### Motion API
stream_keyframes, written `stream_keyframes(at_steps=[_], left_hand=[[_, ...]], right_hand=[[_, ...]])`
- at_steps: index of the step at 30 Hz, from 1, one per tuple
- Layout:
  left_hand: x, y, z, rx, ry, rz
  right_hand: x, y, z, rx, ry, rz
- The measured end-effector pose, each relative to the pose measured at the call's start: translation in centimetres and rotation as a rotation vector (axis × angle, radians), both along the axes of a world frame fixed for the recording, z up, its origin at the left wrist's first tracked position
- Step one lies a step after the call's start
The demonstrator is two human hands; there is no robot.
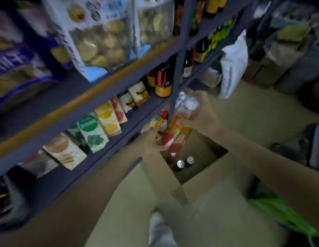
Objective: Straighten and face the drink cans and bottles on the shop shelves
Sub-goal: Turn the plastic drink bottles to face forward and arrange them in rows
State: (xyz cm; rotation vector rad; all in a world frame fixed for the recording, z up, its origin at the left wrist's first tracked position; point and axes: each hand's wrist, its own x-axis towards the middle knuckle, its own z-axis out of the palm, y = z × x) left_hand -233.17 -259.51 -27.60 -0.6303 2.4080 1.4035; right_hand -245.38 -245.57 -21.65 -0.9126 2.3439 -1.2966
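A clear plastic bottle (180, 129) with orange drink and a red label hangs tilted over an open cardboard box (205, 175). My right hand (201, 113) grips its upper part near the neck. My left hand (151, 139) is closed around its lower labelled end. Two dark bottles with silver caps (184, 162) stand inside the box. Dark glass bottles (162, 81) stand on the blue metal shelf (108, 136) to the left, beside a row of juice cartons (105, 118). The picture is blurred.
Bags of biscuits (99, 43) fill the upper shelf. A blue shelf upright (176, 72) stands just behind the held bottle. A white sack (233, 63) hangs at the right. A green bag (280, 214) lies on the floor at the lower right. My shoe (158, 227) is below.
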Motion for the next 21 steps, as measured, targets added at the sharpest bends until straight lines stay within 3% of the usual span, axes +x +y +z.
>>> stream_keyframes(at_steps=[9,13,17,21], left_hand=[[-7.6,-0.7,-26.9,-0.294,0.023,0.071],[-11.3,0.0,-38.4,-0.43,0.071,-0.029],[-15.2,1.4,-46.0,-0.516,-0.041,-0.146],[-18.1,2.2,-50.4,-0.623,-0.07,-0.231]], right_hand=[[-9.8,1.4,-30.1,0.208,-0.045,-0.223],[-13.1,1.7,-43.7,0.187,-0.064,-0.249],[-14.5,2.2,-52.3,0.127,0.014,-0.222],[-15.4,2.2,-56.0,0.057,0.087,-0.195]])
